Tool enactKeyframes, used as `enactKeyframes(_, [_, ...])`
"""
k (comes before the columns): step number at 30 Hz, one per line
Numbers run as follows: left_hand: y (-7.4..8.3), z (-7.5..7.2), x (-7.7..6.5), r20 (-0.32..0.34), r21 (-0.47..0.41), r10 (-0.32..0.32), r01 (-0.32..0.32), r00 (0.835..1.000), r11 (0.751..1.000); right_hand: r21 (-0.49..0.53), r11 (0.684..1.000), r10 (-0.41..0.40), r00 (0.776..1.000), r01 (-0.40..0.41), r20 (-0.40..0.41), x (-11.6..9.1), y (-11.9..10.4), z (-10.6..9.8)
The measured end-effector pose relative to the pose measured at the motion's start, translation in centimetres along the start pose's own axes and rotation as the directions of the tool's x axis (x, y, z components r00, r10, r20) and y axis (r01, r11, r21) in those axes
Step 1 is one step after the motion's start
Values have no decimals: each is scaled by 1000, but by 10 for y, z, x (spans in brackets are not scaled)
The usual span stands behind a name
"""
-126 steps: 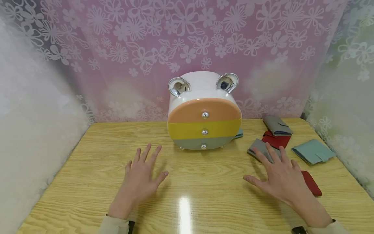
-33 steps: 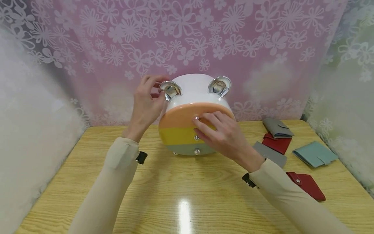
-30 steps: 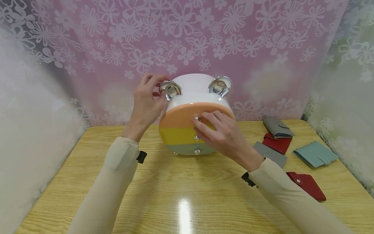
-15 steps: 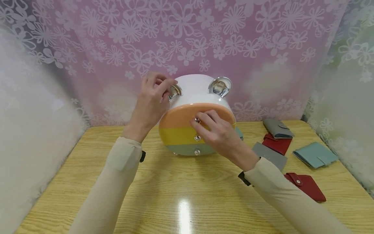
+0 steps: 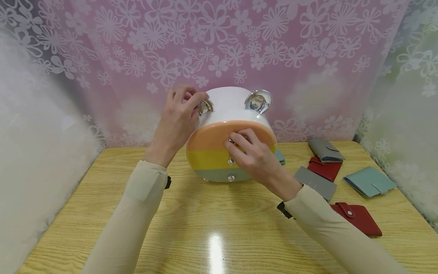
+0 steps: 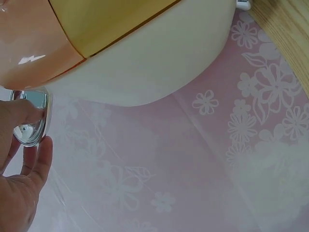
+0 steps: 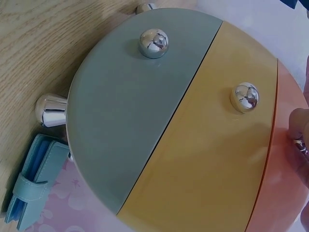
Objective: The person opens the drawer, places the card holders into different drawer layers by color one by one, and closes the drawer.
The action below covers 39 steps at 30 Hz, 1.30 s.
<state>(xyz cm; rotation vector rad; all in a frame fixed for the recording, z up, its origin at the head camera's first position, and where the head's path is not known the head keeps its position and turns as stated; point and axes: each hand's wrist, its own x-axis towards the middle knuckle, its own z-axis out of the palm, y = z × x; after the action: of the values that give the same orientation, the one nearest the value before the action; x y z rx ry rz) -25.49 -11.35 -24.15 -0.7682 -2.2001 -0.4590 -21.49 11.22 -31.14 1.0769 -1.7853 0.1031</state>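
The right hand (image 5: 254, 156) pinches the round chrome knob (image 5: 231, 140) between thumb and fingertips; this knob sits on the glossy orange top front (image 5: 207, 139) of the drum-shaped white drawer box (image 5: 212, 156), upright under both grips; the left hand (image 5: 179, 114) is curled round the shiny chrome ear (image 5: 207, 108), its thumb inside the hollow.

Two more knobs (image 5: 231, 161) stand below the right grip; a second ear (image 5: 258, 102) is above it; rightward lie five folded leather-like wallets: two grey (image 5: 315, 182), two red (image 5: 357, 220), one teal (image 5: 369, 181); a sixth, the half-hidden teal wallet (image 5: 280, 156), is just beside the box; the yellowish wooden table (image 5: 191, 228) extends nearward from the grips, its back edge behind them.
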Motion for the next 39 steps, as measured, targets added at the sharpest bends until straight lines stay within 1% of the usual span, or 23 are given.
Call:
enactKeyframes(9, [2, -1, 0, 14, 19, -16, 15, 1000, 1000, 21, 1000, 14, 1000, -14, -12, 0, -2, -1])
enactKeyframes(17, [3, -2, 0, 14, 9, -21, 20, 1000, 1000, 20, 1000, -6, 1000, 7, -19, 1, -4, -2])
enactKeyframes(25, [3, -2, 0, 22, 5, -22, 22, 1000, 1000, 30, 1000, 5, 999, -4, -46, 0, -6, -2])
enactKeyframes(39, [4, -2, 1, 22, 5, -27, 27, 999, 1000, 23, 1000, 2, 999, -1, -34, -1, -8, -6])
